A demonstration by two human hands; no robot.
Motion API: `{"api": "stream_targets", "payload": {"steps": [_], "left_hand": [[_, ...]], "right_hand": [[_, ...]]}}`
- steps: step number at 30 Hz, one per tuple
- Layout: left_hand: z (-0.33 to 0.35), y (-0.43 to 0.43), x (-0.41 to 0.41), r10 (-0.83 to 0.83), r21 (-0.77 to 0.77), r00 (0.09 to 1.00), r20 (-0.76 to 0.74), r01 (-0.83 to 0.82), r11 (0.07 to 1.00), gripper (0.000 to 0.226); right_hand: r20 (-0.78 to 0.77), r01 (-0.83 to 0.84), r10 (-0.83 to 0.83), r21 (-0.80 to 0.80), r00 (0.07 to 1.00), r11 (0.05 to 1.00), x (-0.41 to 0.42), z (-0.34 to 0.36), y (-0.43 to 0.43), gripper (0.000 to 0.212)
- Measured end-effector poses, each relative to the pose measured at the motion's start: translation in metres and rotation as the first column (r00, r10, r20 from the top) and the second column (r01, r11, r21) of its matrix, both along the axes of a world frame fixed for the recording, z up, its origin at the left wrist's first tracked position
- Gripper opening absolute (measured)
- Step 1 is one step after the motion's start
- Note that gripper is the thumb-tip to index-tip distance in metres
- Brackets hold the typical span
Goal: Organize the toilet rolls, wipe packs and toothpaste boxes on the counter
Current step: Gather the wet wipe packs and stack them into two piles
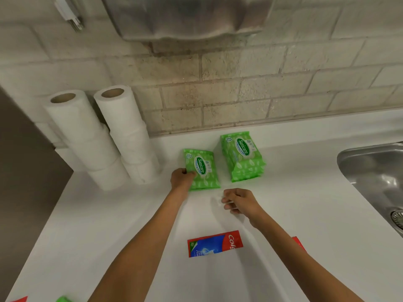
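Two stacks of white toilet rolls, the left stack (87, 138) and the right stack (130, 136), stand against the tiled wall at the left. A green wipe pack (204, 171) lies flat on the white counter (305, 192), and my left hand (182, 178) grips its left edge. To its right sits a pile of green wipe packs (242, 156). My right hand (237, 201) hovers just above the counter with loosely curled fingers and holds nothing. A red and blue toothpaste box (214, 244) lies nearer me, partly hidden by my right forearm.
A steel sink (375, 171) is set into the counter at the right, its drain at the frame edge. A metal dispenser (185, 18) hangs on the wall above. Red and green corners (21, 299) of other items show at the bottom left edge.
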State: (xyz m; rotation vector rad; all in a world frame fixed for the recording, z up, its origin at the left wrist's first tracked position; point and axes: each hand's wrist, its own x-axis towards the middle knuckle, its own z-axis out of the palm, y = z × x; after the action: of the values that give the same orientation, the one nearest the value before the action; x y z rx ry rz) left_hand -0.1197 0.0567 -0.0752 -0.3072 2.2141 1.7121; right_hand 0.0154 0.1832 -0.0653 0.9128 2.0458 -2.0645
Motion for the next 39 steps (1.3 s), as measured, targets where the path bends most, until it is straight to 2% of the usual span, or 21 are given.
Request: {"api": "stream_targets", "payload": {"steps": [4, 11, 13, 17, 22, 28, 31, 36, 39], "left_hand": [[-0.005, 0.003, -0.001, 0.008, -0.144, 0.999, -0.038, -0.013, 0.99, 0.033], [-0.005, 0.006, -0.004, -0.019, -0.28, 0.996, -0.09, -0.007, 0.96, 0.026], [-0.002, 0.006, -0.003, -0.08, -0.345, 0.992, -0.098, 0.042, 0.938, 0.013], [-0.002, 0.001, -0.003, -0.218, -0.488, 0.974, -0.063, 0.16, 0.858, 0.039], [0.005, -0.006, 0.004, -0.354, -0.564, 0.935, -0.016, 0.284, 0.775, 0.043], [0.012, -0.025, 0.023, -0.425, -0.483, 0.905, -0.032, 0.359, 0.799, 0.051], [0.018, -0.045, 0.038, -0.456, -0.426, 0.889, -0.035, 0.399, 0.812, 0.047], [0.026, -0.09, 0.066, -0.352, -0.246, 0.935, -0.052, 0.33, 0.912, 0.036], [0.028, -0.117, 0.081, -0.285, -0.208, 0.954, -0.089, 0.262, 0.942, 0.029]], "right_hand": [[0.003, 0.007, -0.007, -0.005, 1.0, 1.0, -0.001, -0.005, 0.002, 0.012], [-0.001, 0.006, -0.006, 0.0, 1.0, 1.0, -0.002, -0.008, 0.003, 0.013], [-0.003, 0.006, -0.006, 0.002, 1.0, 1.0, -0.002, -0.007, 0.003, 0.013], [-0.011, -0.001, 0.001, 0.005, 1.0, 1.0, -0.004, -0.004, 0.001, 0.013], [-0.013, -0.022, 0.022, 0.015, 1.0, 1.0, -0.004, 0.001, -0.008, 0.019], [-0.009, -0.048, 0.048, 0.012, 0.999, 0.999, -0.003, 0.007, -0.026, 0.023], [0.001, -0.084, 0.084, 0.006, 0.996, 0.996, -0.001, 0.009, -0.043, 0.025], [-0.001, -0.189, 0.189, 0.039, 0.982, 0.981, 0.002, 0.012, -0.079, 0.023], [-0.004, -0.238, 0.238, 0.036, 0.971, 0.971, 0.003, 0.011, -0.102, 0.02]]}}
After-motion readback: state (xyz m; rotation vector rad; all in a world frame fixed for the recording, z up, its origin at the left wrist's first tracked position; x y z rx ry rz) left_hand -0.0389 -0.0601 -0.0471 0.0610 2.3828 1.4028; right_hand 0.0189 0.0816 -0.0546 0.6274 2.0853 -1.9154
